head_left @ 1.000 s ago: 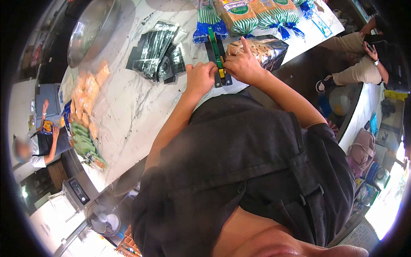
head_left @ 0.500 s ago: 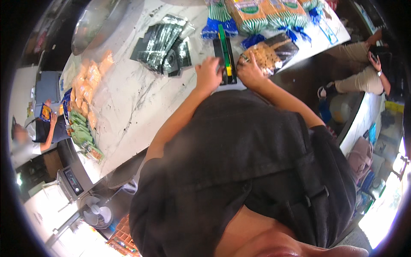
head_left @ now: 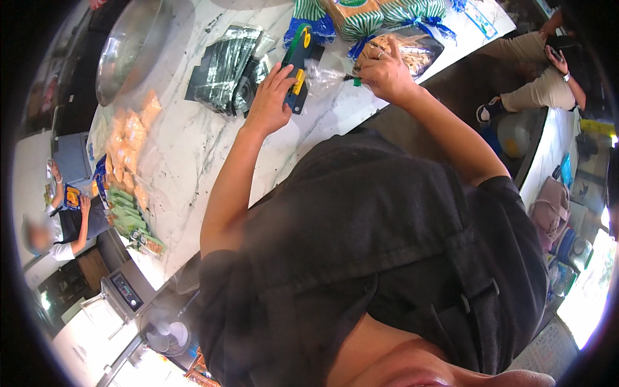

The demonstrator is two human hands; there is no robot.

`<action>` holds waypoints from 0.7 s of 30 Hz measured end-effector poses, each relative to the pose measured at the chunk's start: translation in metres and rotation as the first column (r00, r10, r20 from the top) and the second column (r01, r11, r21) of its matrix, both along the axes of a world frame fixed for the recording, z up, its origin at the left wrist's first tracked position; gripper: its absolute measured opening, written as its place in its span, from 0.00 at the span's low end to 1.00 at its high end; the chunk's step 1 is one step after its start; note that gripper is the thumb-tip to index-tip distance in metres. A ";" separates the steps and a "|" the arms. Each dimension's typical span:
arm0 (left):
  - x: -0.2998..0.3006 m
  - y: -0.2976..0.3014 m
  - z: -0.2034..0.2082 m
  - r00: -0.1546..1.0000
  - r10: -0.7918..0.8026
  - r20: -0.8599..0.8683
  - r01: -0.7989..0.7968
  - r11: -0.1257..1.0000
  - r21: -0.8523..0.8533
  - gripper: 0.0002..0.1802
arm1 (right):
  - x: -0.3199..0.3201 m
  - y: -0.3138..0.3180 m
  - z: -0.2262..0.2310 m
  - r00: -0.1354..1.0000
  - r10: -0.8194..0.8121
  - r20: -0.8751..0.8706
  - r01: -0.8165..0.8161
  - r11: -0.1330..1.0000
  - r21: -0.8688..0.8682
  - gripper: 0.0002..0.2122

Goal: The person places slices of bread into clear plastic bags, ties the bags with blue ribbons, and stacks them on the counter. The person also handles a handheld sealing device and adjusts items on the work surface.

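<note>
My left hand (head_left: pixel 266 102) grips the left side of a bag-neck tape sealer (head_left: pixel 298 72), which has a long dark base with green and yellow parts. The sealer stands slanted on the marble table. My right hand (head_left: pixel 388 74) is closed round the neck of a clear bag of brownish strip-shaped snacks (head_left: pixel 418 55). A bit of green tape (head_left: pixel 356 82) shows at my right fingertips. The loose clear mouth of the bag (head_left: pixel 322 77) spreads toward the sealer. My right fingers hide part of the neck.
Black and clear packets (head_left: pixel 225 69) lie left of the sealer. Bread loaves (head_left: pixel 361 19) line the far edge. Orange packs (head_left: pixel 129 138) and green packs (head_left: pixel 129 213) lie farther left, near a metal bowl (head_left: pixel 126 55). Another person (head_left: pixel 61 226) is at the left; one sits at right.
The sealer has turned aslant, with my left hand now on its side. My right hand has turned the bag, and green tape now shows at its neck. The view has shifted slightly.
</note>
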State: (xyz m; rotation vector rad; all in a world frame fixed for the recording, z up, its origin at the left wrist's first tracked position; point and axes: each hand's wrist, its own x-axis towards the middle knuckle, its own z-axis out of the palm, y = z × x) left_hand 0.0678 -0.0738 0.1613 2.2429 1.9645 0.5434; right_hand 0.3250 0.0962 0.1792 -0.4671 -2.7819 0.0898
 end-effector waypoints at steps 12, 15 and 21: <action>0.009 0.012 -0.012 0.871 0.490 -0.018 -0.490 0.868 -0.074 0.29 | -0.035 -0.009 0.038 0.930 -0.214 -0.297 0.149 0.962 -0.227 0.08; 0.013 0.004 -0.006 0.832 0.554 0.018 -0.551 0.830 -0.093 0.32 | -0.030 -0.005 0.039 0.916 -0.257 -0.307 0.175 0.947 -0.269 0.06; 0.011 0.017 0.046 0.837 0.523 -0.163 -0.538 0.840 -0.066 0.49 | -0.028 0.001 0.042 0.862 -0.304 -0.405 0.173 0.929 -0.328 0.06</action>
